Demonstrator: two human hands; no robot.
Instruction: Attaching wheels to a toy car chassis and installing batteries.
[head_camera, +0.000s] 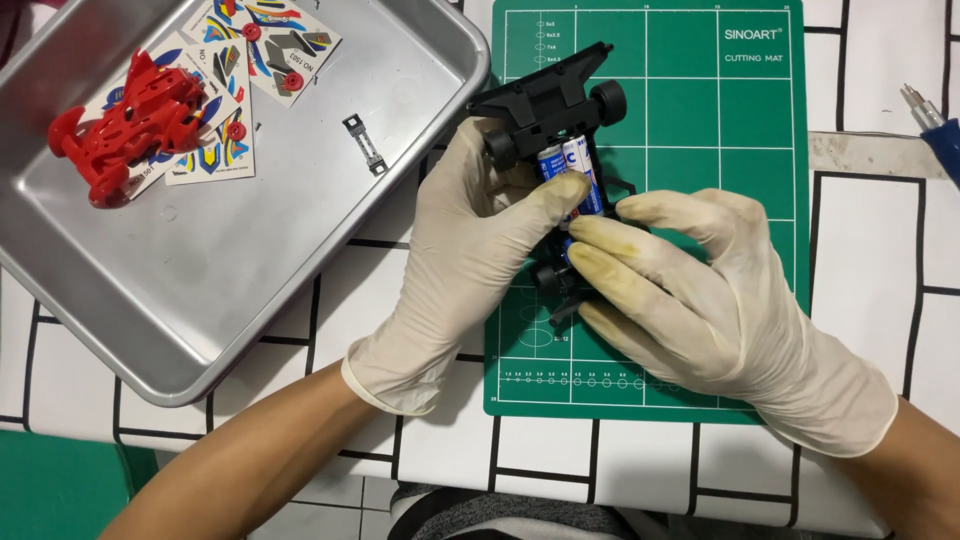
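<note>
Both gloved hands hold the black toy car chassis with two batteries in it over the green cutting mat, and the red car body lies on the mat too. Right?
Not quite. The head view shows the red car body in the metal tray, on sticker sheets, not on the green cutting mat. The left hand and right hand do hold the black chassis with batteries.

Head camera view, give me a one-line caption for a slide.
Gloved left hand and right hand hold a black toy car chassis with two batteries over a green cutting mat.
</note>
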